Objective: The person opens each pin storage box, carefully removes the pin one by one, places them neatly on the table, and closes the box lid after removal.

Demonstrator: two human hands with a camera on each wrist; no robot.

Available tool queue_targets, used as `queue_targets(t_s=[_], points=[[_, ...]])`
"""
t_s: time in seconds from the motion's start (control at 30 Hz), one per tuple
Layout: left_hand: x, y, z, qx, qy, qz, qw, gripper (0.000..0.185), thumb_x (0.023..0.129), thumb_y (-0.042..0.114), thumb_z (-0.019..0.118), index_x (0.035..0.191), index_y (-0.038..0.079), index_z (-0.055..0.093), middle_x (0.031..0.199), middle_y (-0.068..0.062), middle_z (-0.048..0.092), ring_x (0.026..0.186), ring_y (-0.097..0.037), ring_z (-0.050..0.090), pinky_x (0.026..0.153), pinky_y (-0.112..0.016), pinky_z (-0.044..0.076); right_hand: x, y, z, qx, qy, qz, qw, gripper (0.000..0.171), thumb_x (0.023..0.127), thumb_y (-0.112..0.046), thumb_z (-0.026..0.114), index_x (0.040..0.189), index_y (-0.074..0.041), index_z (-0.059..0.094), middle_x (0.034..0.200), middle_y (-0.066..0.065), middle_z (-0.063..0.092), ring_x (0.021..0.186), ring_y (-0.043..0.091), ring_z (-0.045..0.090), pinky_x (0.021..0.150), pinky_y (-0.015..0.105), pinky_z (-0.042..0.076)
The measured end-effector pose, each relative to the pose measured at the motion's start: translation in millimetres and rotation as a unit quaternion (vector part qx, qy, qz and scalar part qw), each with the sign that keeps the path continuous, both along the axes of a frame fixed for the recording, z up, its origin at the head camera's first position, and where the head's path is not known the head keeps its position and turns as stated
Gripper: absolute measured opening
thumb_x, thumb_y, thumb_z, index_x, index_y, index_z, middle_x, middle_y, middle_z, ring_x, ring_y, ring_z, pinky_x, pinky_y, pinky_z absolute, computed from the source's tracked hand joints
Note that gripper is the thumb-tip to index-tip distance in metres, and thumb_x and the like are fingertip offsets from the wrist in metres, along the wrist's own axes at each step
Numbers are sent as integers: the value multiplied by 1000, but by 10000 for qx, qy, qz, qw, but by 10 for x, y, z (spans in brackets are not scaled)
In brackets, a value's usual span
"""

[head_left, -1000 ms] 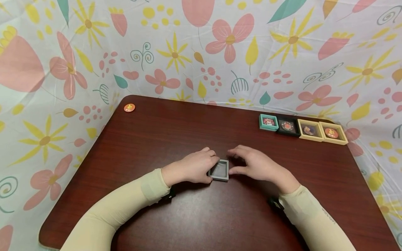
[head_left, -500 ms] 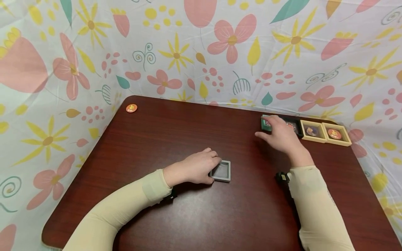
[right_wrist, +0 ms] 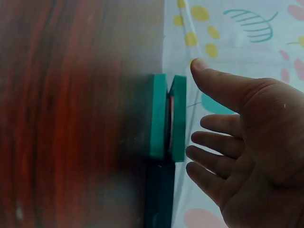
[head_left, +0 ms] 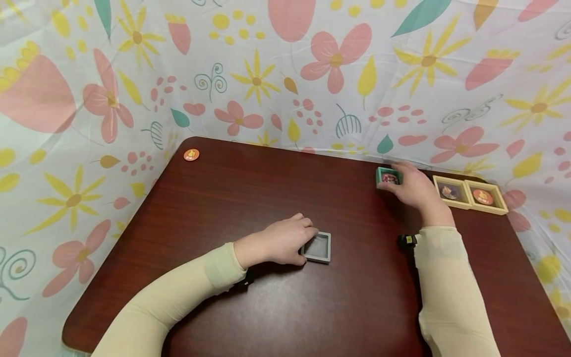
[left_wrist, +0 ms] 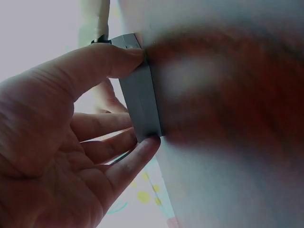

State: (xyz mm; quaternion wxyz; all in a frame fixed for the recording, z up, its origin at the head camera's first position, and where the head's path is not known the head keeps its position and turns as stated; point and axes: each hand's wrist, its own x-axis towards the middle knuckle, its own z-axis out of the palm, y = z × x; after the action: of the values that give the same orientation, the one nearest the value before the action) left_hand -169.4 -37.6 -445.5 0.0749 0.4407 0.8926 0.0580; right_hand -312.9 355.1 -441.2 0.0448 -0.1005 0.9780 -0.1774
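Dark red-brown wood grain covers the table [head_left: 276,188] in the head view, where the left hand [head_left: 281,240] pinches the near-left edge of a grey square frame [head_left: 317,247] lying flat near the middle. At the far right, the right hand [head_left: 417,188] reaches over a teal frame [head_left: 387,176], fingers relaxed and spread; whether they touch it cannot be told here. That hand hides whatever lies between the teal frame and two cream frames [head_left: 468,194] beside it. An orange round token [head_left: 191,154] sits at the far-left corner; its mark is too small to read.

From the left wrist, the grey frame [left_wrist: 140,90] shows edge-on, clamped between thumb above and fingertips [left_wrist: 147,142] below; its face is hidden.

From the right wrist, the teal frame [right_wrist: 166,118] appears as two halves slightly parted, something pink showing in the gap. The right hand [right_wrist: 242,142] hovers open just beside it, fingers apart and not gripping. A darker frame below is cut off and blurred.
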Motion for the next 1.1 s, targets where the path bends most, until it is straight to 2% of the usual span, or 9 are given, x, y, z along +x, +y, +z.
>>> queue_targets(t_s=[0.17,0.57,0.73,0.9,1.1], points=[[9,7,-6,-14,26,-3,10000,67,89,32,91,145,5,68,134,-6,68,120,-23,58,100,-31,50,-52,26,-42,14,-283,-38,9996,95,107,-52,73,170,6,34,173,36,32,154,62,32,121,76,28],[6,2,-11,42,27,77,10000,64,86,31,92,141,7,70,131,-4,68,118,-22,57,98,-31,51,-75,-20,-101,-8,-220,70,9997,81,110,-40,70,167,9,39,171,37,34,155,61,31,123,75,27],[21,27,-24,-13,87,144,9999,63,85,32,91,139,8,69,132,-5,67,119,-22,56,94,-30,54,-81,-35,-110,13,-182,38,9998,81,110,-40,72,166,8,41,170,37,36,154,61,33,122,75,29],[38,51,-17,-166,307,74,9994,62,84,34,89,136,7,69,125,-5,65,111,-21,54,85,-30,54,-83,-52,-120,96,-82,-9,9999,80,109,-39,74,165,9,43,167,37,40,151,61,37,120,75,31],[-38,-31,-7,-267,-1,206,9994,80,84,32,91,153,5,60,132,-8,61,111,-22,50,79,-31,51,-91,-98,-153,125,-94,-69,9999,78,109,-36,73,165,9,42,167,37,40,150,61,39,119,75,32]])
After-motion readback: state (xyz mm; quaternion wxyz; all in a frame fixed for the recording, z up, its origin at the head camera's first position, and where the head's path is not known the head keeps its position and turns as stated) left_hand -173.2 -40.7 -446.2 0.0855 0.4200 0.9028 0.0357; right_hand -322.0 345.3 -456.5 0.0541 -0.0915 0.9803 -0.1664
